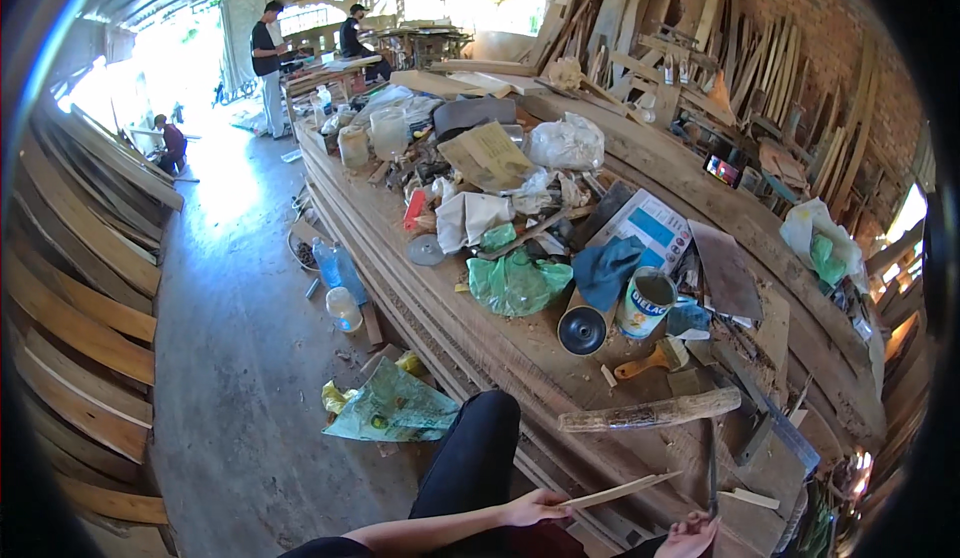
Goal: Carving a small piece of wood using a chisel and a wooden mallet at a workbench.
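Observation:
My left hand [535, 509] grips one end of a thin, pale wooden slat [620, 488], which points to the right. My right hand [688, 536], low at the bottom edge, is closed on a long, narrow dark tool [712, 468], perhaps a blade or file, held upright near the slat's far end. Just above both hands, a thick, rough piece of wood [630, 413] lies across the stacked boards. A wooden-handled brush [640, 366] and a white can [646, 308] are behind it.
The board stack [370, 258] carries bags, jars and several tools. Curved planks [90, 338] line the left aisle [220, 378]. A green plastic bag [390, 408] lies by my knee. Two people [268, 58] [355, 43] are at the back; another person [172, 148] is at the left.

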Demonstrator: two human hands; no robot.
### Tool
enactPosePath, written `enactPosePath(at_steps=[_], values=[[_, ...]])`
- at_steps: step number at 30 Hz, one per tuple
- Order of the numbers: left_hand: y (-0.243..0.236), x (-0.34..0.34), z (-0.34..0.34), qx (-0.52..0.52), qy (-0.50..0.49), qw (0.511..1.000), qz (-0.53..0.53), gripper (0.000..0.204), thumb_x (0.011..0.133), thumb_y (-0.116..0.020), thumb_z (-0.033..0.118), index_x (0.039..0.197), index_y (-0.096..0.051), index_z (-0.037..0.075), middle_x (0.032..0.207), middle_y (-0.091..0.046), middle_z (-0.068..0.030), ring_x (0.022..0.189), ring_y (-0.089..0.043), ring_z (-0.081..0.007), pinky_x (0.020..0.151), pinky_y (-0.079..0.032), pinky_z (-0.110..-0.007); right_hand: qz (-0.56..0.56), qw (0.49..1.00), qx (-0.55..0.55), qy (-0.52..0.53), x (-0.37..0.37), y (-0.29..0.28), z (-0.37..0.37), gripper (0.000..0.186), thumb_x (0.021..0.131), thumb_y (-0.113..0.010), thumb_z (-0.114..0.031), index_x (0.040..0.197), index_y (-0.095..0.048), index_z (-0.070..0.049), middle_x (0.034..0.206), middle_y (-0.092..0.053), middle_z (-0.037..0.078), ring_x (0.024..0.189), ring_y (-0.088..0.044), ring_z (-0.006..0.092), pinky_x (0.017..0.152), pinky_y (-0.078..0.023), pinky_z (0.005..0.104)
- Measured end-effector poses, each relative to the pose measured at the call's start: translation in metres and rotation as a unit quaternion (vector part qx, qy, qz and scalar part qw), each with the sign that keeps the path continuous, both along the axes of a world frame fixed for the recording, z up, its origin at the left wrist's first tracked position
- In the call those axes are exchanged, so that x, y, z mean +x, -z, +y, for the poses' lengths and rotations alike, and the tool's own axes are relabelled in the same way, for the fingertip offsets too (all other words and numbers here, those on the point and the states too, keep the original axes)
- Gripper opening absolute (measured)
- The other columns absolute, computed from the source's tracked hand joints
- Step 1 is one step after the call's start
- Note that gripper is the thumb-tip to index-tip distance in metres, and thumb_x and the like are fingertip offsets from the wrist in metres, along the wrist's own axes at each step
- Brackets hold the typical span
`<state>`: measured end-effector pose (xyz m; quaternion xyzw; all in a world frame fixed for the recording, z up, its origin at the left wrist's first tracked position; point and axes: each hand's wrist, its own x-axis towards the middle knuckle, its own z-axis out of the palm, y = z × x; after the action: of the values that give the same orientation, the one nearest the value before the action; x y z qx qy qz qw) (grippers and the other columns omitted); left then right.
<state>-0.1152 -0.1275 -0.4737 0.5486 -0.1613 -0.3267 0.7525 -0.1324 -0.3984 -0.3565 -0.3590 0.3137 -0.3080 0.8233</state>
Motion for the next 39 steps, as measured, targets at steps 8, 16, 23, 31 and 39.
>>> enactPosePath(at_steps=[8, 16, 23, 31, 39], values=[[0.009, 0.007, -0.007, 0.037, 0.011, 0.999, 0.029, 0.039, 0.091, -0.06, 0.038, 0.105, -0.065, 0.002, 0.072, -0.051, 0.0038, 0.067, -0.045, -0.0067, 0.06, -0.035, -0.022, 0.162, 0.698, -0.695, 0.07, 0.005, 0.002, -0.066, 0.021, 0.083, -0.062, -0.016, 0.097, -0.057, -0.002, 0.087, -0.06, 0.009, 0.081, -0.055, 0.0269, 0.077, -0.042, 0.0363], [0.015, 0.003, -0.01, 0.033, 0.005, 0.998, 0.048, 0.032, 0.092, -0.059, 0.031, 0.106, -0.065, 0.003, 0.067, -0.052, 0.0042, 0.061, -0.044, -0.0055, 0.055, -0.033, -0.021, 0.282, 0.586, -0.759, -0.039, 0.011, 0.009, -0.043, 0.024, 0.07, -0.067, -0.007, 0.091, -0.059, -0.001, 0.094, -0.058, 0.018, 0.096, -0.051, 0.0384, 0.085, -0.039, 0.0481], [0.007, 0.007, -0.01, -0.014, 0.009, 0.994, 0.104, 0.032, 0.091, -0.06, 0.031, 0.106, -0.066, 0.003, 0.064, -0.051, 0.0026, 0.058, -0.044, -0.0053, 0.052, -0.032, -0.023, 0.254, 0.524, -0.811, -0.058, 0.046, -0.009, -0.094, 0.019, 0.065, -0.067, 0.0, 0.084, -0.065, -0.001, 0.084, -0.061, 0.015, 0.09, -0.054, 0.0374, 0.084, -0.042, 0.0455], [0.007, 0.005, -0.012, 0.101, 0.006, 0.991, -0.088, 0.033, 0.088, -0.062, 0.032, 0.096, -0.068, 0.001, 0.066, -0.057, -0.0013, 0.062, -0.05, -0.0105, 0.057, -0.04, -0.029, 0.121, 0.538, -0.827, 0.109, 0.049, -0.011, -0.072, 0.026, 0.074, -0.061, -0.002, 0.1, -0.063, -0.001, 0.108, -0.059, 0.015, 0.112, -0.047, 0.0369, 0.101, -0.032, 0.0489], [0.013, 0.0, -0.015, 0.056, 0.055, 0.994, -0.082, 0.034, 0.088, -0.063, 0.032, 0.083, -0.065, -0.002, 0.061, -0.051, 0.003, 0.063, -0.046, -0.0054, 0.058, -0.04, -0.026, 0.015, 0.8, -0.587, -0.119, -0.031, 0.041, 0.069, 0.023, 0.086, -0.067, -0.014, 0.1, -0.062, 0.003, 0.082, -0.064, 0.008, 0.071, -0.058, 0.0146, 0.059, -0.046, 0.027]])
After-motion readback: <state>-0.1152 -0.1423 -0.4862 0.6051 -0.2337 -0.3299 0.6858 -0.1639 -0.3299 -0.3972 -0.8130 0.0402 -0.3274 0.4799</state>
